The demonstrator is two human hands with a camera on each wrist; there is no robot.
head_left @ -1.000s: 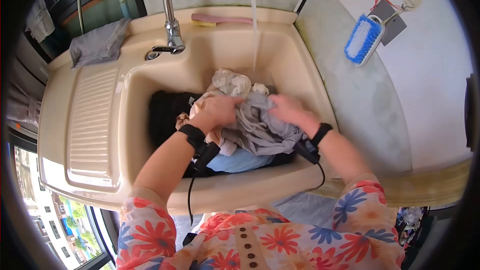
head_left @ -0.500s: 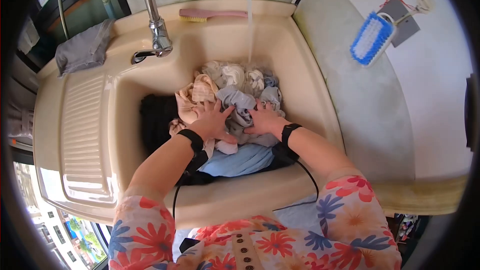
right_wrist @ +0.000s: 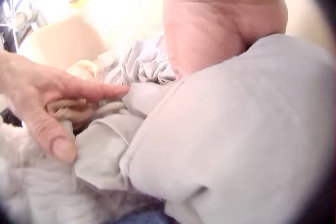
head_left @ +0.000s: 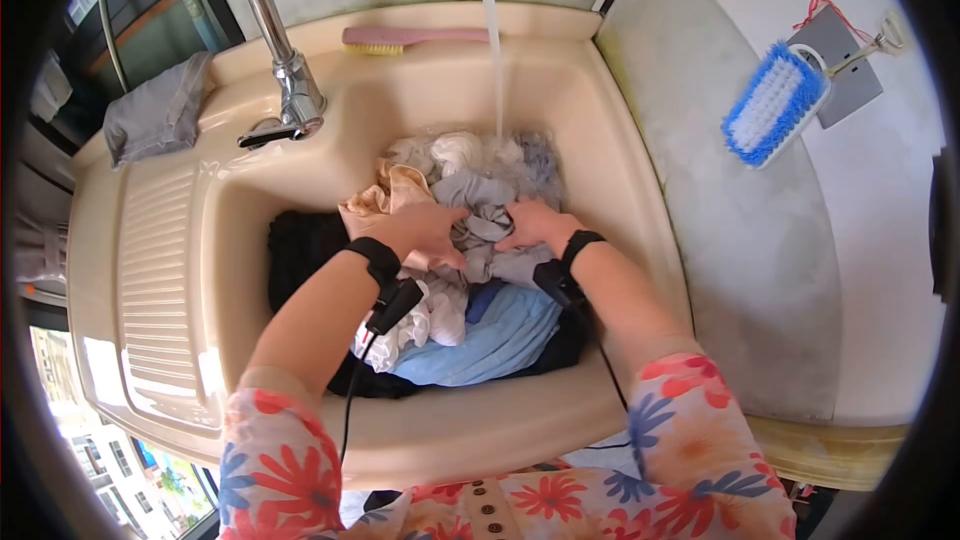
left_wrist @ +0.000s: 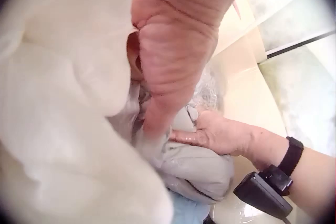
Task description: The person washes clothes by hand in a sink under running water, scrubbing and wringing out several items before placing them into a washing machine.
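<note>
My left hand [head_left: 425, 232] presses into a heap of wet clothes in the sink, its thumb and index finger straight and spread in the right wrist view. Opposite it, my right hand [head_left: 535, 223] pushes on a bunched grey garment [head_left: 478, 195] with its thumb extended; cloth hides its other fingertips. Peach cloth [head_left: 375, 202] lies beside the left hand. Closer to the front are white cloth [head_left: 440, 315], a light blue garment [head_left: 490, 340] and black clothing [head_left: 300, 245]. White pieces [head_left: 458, 152] sit at the back in splashing water.
A water stream [head_left: 495, 70] falls into the back of the beige sink [head_left: 640, 170]. The tap [head_left: 298, 100] stands back left, with a pink-handled brush [head_left: 420, 36] on the rear ledge. Grey cloth [head_left: 160, 110] lies above the ribbed washboard [head_left: 160, 285]. A blue-and-white brush [head_left: 775, 105] hangs on the right wall.
The hands parted from the lifted grey garment's folds and pressed down on the heap. The grey cloth is now more bunched; more white and light blue cloth shows in front.
</note>
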